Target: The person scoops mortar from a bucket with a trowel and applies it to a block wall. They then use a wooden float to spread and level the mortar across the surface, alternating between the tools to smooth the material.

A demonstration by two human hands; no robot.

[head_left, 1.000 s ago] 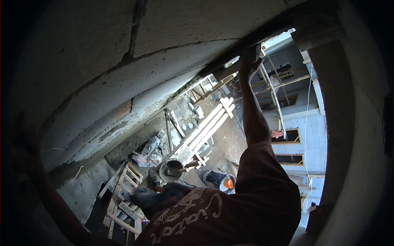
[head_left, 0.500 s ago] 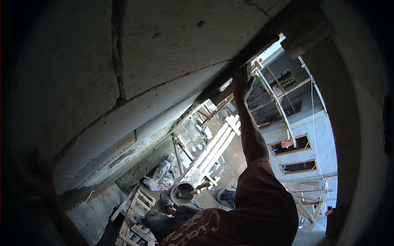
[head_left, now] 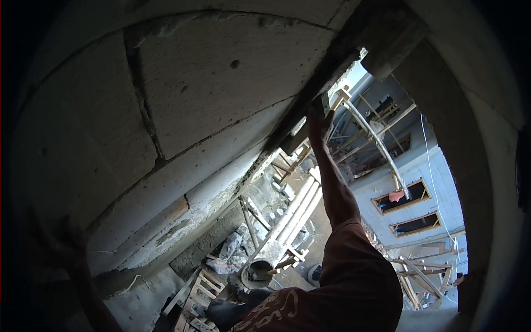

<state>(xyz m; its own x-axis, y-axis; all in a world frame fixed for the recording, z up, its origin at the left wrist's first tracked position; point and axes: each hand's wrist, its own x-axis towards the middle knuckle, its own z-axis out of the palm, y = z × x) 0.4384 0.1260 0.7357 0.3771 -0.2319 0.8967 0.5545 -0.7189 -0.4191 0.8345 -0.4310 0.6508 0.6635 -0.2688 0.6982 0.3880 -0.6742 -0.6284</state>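
Note:
My left hand [head_left: 58, 243] is in deep shadow at the lower left, fingers apart, close against the pale block wall [head_left: 221, 72]. No object shows in it. My right arm stretches out along the wall's edge. At its end my right hand [head_left: 319, 126] is closed around a dark, long, flat bar [head_left: 291, 143] lying along that edge. A light slot shows through the bar beside the hand. Shadow hides the fingertips, and the bar's exact kind cannot be made out.
Below are a bucket [head_left: 258, 272], a wooden pallet [head_left: 206, 288], pale poles [head_left: 296, 213] and crumpled sheeting [head_left: 227, 257]. Beyond stands a building with framed window openings [head_left: 401, 196] and pole scaffolding [head_left: 368, 130]. A concrete edge [head_left: 462, 166] curves along the right.
My view has shifted, so the ground and far building appear slightly lower and to the right. My left hand's fingers show more spread. My right hand stays on the bar.

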